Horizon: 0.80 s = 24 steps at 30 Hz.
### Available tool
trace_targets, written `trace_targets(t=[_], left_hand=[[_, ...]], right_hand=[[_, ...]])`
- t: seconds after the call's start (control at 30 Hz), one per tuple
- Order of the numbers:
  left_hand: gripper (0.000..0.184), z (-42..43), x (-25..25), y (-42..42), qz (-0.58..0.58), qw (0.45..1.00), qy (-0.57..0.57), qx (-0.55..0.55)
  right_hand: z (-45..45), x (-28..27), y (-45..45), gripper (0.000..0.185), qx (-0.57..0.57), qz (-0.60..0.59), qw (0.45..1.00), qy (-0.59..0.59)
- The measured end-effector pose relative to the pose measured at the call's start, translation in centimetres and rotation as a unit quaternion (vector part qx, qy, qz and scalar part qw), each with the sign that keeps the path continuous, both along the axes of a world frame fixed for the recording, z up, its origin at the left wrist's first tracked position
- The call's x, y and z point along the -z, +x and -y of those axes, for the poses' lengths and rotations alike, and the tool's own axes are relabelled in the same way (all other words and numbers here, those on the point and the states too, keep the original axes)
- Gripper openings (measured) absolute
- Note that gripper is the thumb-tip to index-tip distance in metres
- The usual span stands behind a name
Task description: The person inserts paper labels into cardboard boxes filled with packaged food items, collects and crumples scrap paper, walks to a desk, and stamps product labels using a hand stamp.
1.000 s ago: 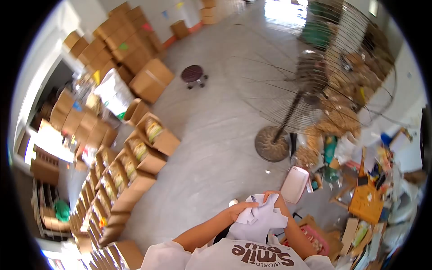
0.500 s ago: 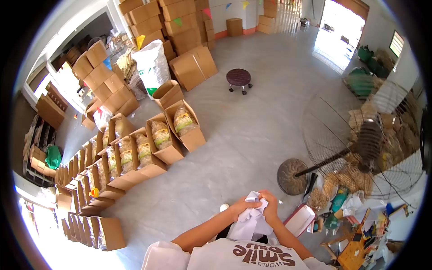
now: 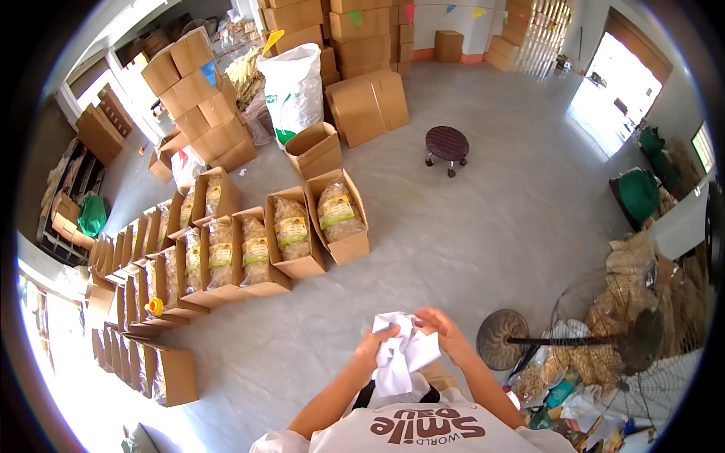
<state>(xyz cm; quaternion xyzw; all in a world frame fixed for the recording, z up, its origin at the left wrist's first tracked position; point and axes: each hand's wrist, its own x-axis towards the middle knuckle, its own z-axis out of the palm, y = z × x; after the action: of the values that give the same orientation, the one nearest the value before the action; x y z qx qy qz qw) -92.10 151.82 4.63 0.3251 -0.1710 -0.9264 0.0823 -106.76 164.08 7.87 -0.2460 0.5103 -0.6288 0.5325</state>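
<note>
A crumpled white sheet, either paper or thin cloth, is held up in front of my shirt. My left hand grips its left side, thumb lying over the folds. My right hand is at its upper right edge, with bent fingers pinching a fold; the fingertips are partly hidden. Loose folds hang between and below the two hands.
Open cartons with labelled clear bags stand in rows at left. A wheeled stool is ahead. The pedestal fan's base is close on the right, beside piled sacks and clutter. Stacked boxes are behind.
My hands have moved apart, and the bunched white sheet is more spread out between them. The view has turned left, shifting the stool and fan rightward.
</note>
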Motion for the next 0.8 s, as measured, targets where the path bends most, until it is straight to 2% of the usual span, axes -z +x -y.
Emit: trace_targets(t=[0.03,0.07,0.13,0.17,0.2,0.27,0.33,0.4,0.47,0.53,0.63,0.7,0.8], left_hand=[[0.035,1.5,0.2,-0.7,0.07,0.996,-0.054,-0.018],[0.035,2.8,0.3,-1.7,0.07,0.996,-0.055,-0.021],[0.037,5.5,0.1,-4.4,0.157,0.934,-0.32,0.015],[0.035,6.8,0.3,-6.1,0.168,0.896,-0.41,0.028],[0.035,8.1,0.2,-7.9,0.169,0.893,-0.416,0.023],[0.033,10.7,-1.3,-11.3,0.183,0.836,-0.516,0.008],[0.03,12.9,-1.8,-14.4,0.172,0.847,-0.502,-0.032],[0.031,14.5,-2.4,-16.9,0.197,0.879,-0.424,-0.089],[0.029,16.0,-2.8,-19.2,0.19,0.893,-0.391,-0.116],[0.028,17.4,-3.3,-21.5,0.167,0.932,-0.261,-0.188],[0.029,19.7,-4.0,-24.4,0.125,0.938,-0.241,-0.216],[0.031,22.0,-4.9,-26.0,0.125,0.941,-0.229,-0.213],[0.034,25.9,-5.6,-28.5,0.111,0.944,-0.231,-0.208]], right_hand=[[1.2,-1.2,-1.5,0.057,-0.018,-0.004,0.997,0.078],[2.6,-0.9,-2.7,0.057,-0.021,-0.005,0.997,0.077],[5.7,0.6,-5.2,0.074,0.01,0.098,0.993,0.064],[7.8,2.3,-6.5,0.085,-0.057,0.065,0.992,0.096],[9.2,3.4,-7.6,0.085,-0.061,0.063,0.992,0.088],[13.4,1.8,-8.7,0.1,-0.145,-0.118,0.982,0.018],[16.0,0.2,-10.4,0.106,-0.134,-0.135,0.982,-0.002],[18.3,-0.2,-12.6,0.112,-0.128,-0.154,0.98,-0.017],[20.3,-0.2,-14.6,0.119,-0.135,-0.233,0.963,-0.015],[22.0,-1.1,-16.5,0.118,-0.147,-0.235,0.961,-0.021],[25.0,-1.7,-19.5,0.118,-0.167,-0.241,0.955,-0.043],[27.1,-1.2,-21.4,0.116,-0.152,-0.321,0.933,-0.063],[31.8,-2.7,-25.3,0.115,-0.188,-0.331,0.921,-0.086]])
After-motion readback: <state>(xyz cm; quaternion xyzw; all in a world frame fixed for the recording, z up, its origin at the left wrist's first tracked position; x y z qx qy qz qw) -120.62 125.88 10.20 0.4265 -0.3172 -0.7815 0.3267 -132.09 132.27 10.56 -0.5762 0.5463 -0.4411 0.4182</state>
